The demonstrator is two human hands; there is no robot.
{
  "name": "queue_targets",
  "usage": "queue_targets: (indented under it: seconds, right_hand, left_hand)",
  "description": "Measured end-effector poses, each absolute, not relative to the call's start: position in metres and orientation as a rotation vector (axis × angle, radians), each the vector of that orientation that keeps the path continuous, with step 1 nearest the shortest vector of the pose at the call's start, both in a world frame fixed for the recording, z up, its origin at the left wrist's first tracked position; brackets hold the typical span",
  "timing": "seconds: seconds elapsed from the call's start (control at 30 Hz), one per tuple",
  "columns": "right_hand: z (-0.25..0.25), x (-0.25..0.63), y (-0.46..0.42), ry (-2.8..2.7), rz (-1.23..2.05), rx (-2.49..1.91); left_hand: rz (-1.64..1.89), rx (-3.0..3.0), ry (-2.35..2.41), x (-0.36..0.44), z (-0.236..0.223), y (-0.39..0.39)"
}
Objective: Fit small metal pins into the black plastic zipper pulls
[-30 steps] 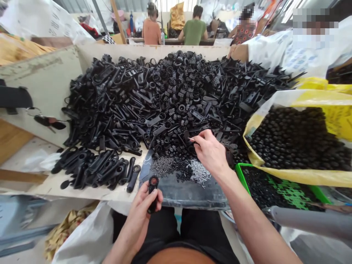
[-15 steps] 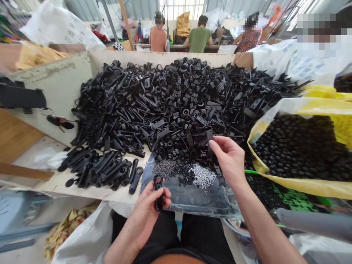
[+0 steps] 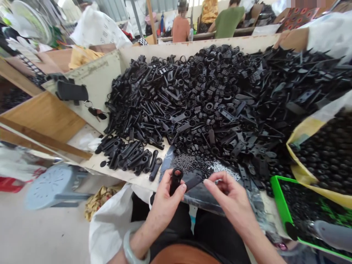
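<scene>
My left hand (image 3: 167, 201) is closed around a black plastic handle (image 3: 176, 179) with a ring at its top end, held upright above the near edge of the bench. Beside it, a flat black plastic strip (image 3: 193, 180) slants between my two hands, one end by my left thumb. My right hand (image 3: 229, 194) pinches the strip's other end with thumb and fingertips. Behind the hands lie small dark metal pieces (image 3: 184, 161) and silver pins (image 3: 224, 168) on a dark mat (image 3: 205, 200). Ring-ended black handles (image 3: 129, 156) lie in a group to the left.
A big heap of black plastic parts (image 3: 192, 91) fills the wooden-walled bin (image 3: 110, 79). At the right are a yellow-edged sack (image 3: 299, 146) of round black pieces and a green tray (image 3: 279, 198). A blue stool (image 3: 52, 187) stands lower left. Other people sit at the back.
My right hand has brought the flat strip from the heap down to the handle in my left hand. The camera view has turned left, bringing the stool and a fan into sight.
</scene>
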State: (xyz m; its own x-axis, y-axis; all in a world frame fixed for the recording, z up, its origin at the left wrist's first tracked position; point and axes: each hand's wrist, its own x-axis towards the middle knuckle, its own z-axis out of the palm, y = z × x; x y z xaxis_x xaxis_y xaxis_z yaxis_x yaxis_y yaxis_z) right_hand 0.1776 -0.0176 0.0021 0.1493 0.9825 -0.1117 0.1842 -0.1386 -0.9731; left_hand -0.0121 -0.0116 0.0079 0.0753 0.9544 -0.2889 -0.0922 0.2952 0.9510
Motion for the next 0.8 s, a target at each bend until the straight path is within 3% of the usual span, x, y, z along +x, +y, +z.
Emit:
queue_targets:
  seconds: [0.17, 0.27, 0.37, 0.5, 0.8]
  right_hand:
    - [0.017, 0.197, -0.015, -1.945, 0.859, -1.263]
    - [0.019, 0.195, -0.018, -2.126, 0.677, -1.201]
    - [0.014, 0.189, -0.028, -2.069, 0.518, -1.245]
    - [0.009, 0.172, -0.045, -1.815, 0.547, -1.350]
    - [0.010, 0.144, -0.042, -1.783, 0.266, -1.349]
  left_hand:
    - [0.879, 0.953, 1.149, -0.015, 0.011, -0.014]
    - [0.948, 0.786, 1.129, -0.009, 0.012, -0.016]
    - [1.051, 0.531, 1.076, -0.006, 0.014, -0.017]
    - [1.126, 0.322, 0.912, -0.003, 0.018, -0.017]
    - [1.077, 0.226, 0.854, 0.017, 0.024, -0.024]
